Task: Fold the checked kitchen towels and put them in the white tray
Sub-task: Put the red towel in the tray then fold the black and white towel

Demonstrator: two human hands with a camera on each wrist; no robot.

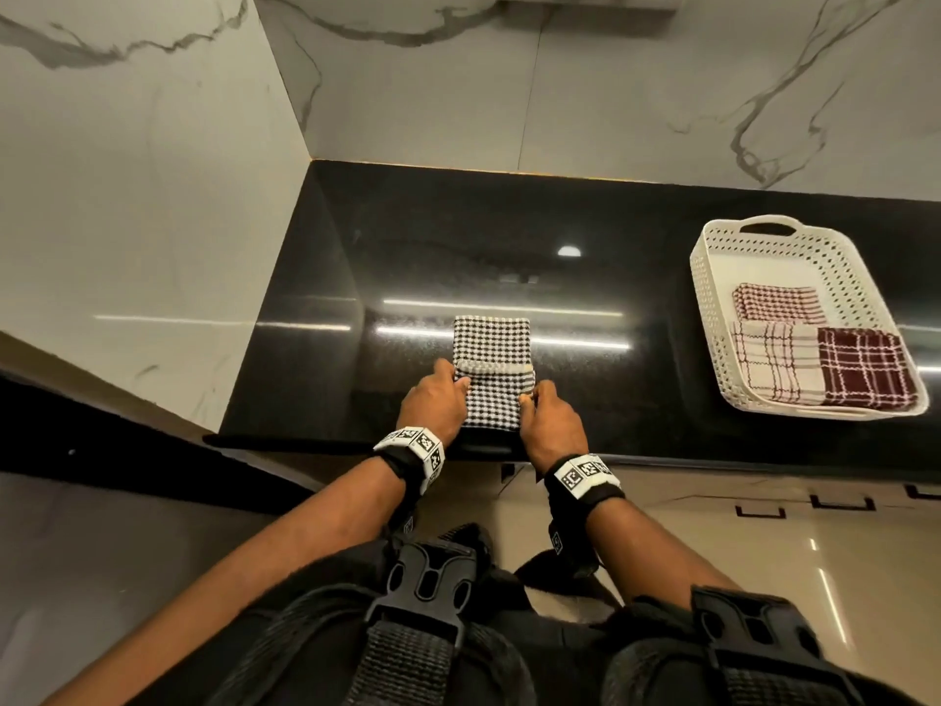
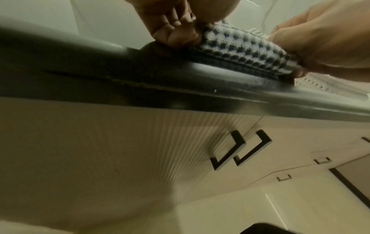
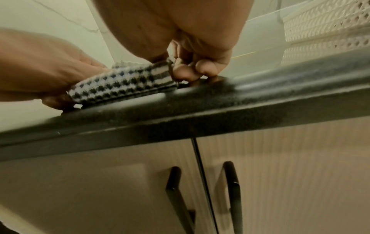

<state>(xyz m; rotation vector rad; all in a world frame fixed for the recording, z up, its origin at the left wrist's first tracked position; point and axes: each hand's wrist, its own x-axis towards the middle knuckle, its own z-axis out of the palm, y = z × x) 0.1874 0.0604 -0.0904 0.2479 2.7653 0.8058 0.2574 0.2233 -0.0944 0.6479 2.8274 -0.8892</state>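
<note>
A black-and-white checked towel [image 1: 491,369] lies as a narrow strip on the black counter [image 1: 458,236], its near end doubled back over itself. My left hand [image 1: 438,400] pinches the left side of that raised near flap, and my right hand [image 1: 547,417] pinches its right side. From the left wrist view the towel [image 2: 240,49] shows as a thick fold at the counter edge, with the left hand [image 2: 176,31] curled on it. The right wrist view shows the right hand [image 3: 190,69] gripping the towel [image 3: 124,85]. At the right stands the white tray [image 1: 713,318].
Inside the tray lie three folded towels: a red-striped one [image 1: 776,303], a cream plaid one [image 1: 774,361] and a maroon plaid one [image 1: 865,369]. Marble walls close the counter at the left and back. Cabinet doors with black handles [image 3: 232,190] hang below the counter edge.
</note>
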